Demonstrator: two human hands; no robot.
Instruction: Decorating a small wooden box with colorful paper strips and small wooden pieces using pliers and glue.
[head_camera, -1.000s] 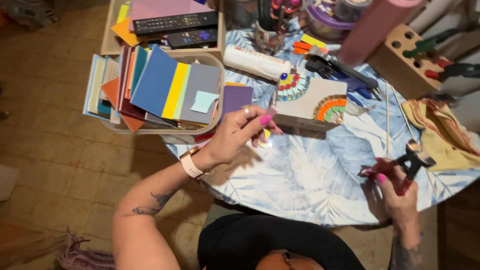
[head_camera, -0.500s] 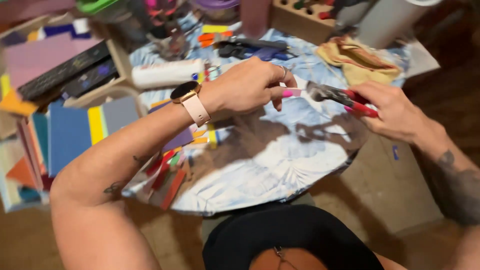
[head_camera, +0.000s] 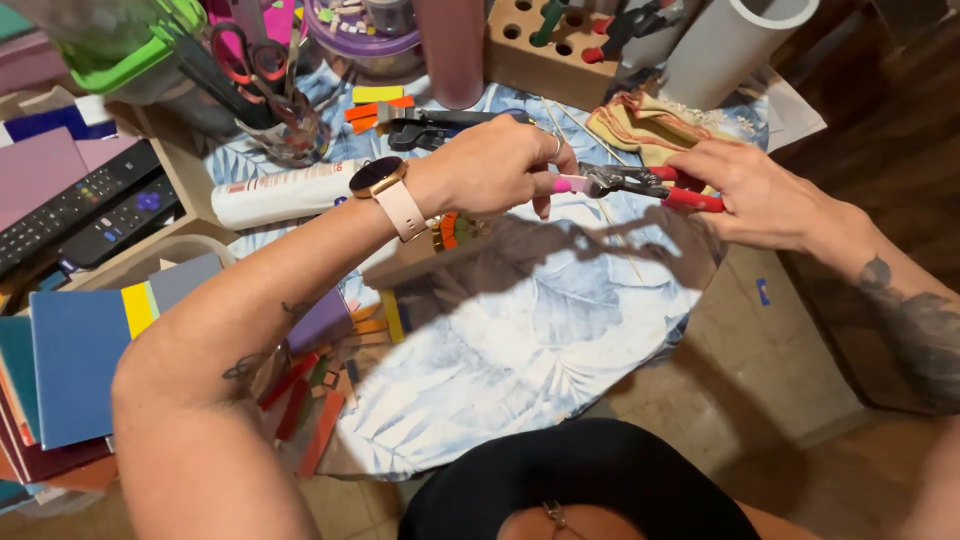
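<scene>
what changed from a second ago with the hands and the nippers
The left hand left the mosaic block and rose to meet the red-handled nippers, feeding a small pink piece into their jaws. The right hand kept its grip on the nippers; the table clutter stayed put.

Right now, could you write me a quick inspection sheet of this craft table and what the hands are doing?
Surface: round table under a blue leaf-print cloth.
Job's things: small pink piece pinched by left hand; red-handled nippers in right hand, jaws at the piece.
Clutter: coloured strips, white tube, jar of scissors, black pliers, yellow cloth, wooden tool block.
Grippers: both hands closed on their items.
Cables: nothing seen.
Surroundings: remotes, coloured sheets, tiled floor.
</scene>
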